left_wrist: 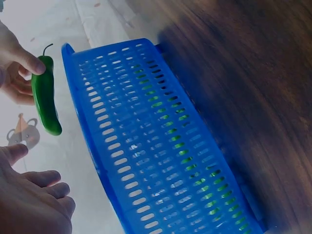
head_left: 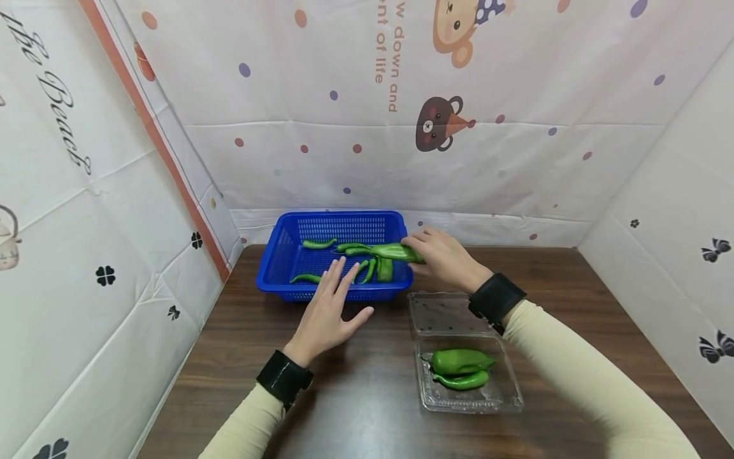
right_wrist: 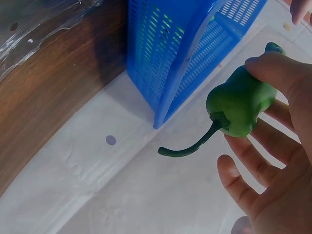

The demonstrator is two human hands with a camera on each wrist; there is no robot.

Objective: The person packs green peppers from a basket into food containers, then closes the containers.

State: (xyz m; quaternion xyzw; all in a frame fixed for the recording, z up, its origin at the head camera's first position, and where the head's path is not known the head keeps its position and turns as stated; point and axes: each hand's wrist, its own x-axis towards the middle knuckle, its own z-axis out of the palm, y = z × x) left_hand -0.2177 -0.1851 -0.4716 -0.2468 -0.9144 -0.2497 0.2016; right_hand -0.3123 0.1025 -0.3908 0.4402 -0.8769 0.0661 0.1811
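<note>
In the head view my right hand (head_left: pixel 444 258) holds a long green pepper (head_left: pixel 395 252) over the right side of the blue basket (head_left: pixel 274 255). Seen from the right wrist, thumb and fingers grip this pepper (right_wrist: pixel 241 102), its curved stem pointing away from the palm. My left hand (head_left: pixel 328 322) hovers at the basket's front edge, fingers spread and holding nothing. Several thin green chili peppers (head_left: pixel 318 244) lie inside the basket, along with a wider green piece (head_left: pixel 385 270). The left wrist view shows the held pepper (left_wrist: pixel 46 97) apart from the basket's wall (left_wrist: pixel 141 146).
To the right, an open clear plastic clamshell box (head_left: pixel 427 398) holds a large green pepper (head_left: pixel 461 361) and a smaller one (head_left: pixel 463 381). Its lid (head_left: pixel 436 312) lies folded back toward the basket. Printed cloth walls surround the brown wooden table (head_left: pixel 367 395).
</note>
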